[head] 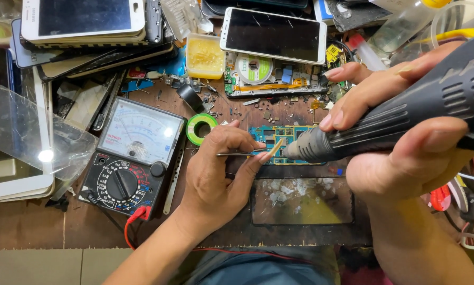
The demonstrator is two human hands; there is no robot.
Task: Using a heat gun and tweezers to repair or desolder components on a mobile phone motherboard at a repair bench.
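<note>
1. Nearest the camera, the right hand (405, 158) is seen at three o'clock, clenched around a dark ribbed hot-air tool (405, 113) whose grey nozzle is aimed toward nine o'clock.
2. At the centre, the left hand (221, 169) is closed on thin metal tweezers (247, 153), pinched between thumb and forefinger.
3. The tweezer tips are laid at the edge of a blue-green circuit board (276, 138), which lies on the desk (31, 224) at the centre of the view, between the two hands and just beside the nozzle.
4. A dark rectangular work mat (300, 203), stained pale in patches, is placed at six o'clock from the board.
5. An analogue multimeter (134, 158) with red and black leads is set at nine o'clock from the left hand.
6. A green tape roll (201, 128) is found just beside the meter's upper corner.
7. Stacked phones (84, 24) and loose parts are spread from ten to one o'clock.
</note>
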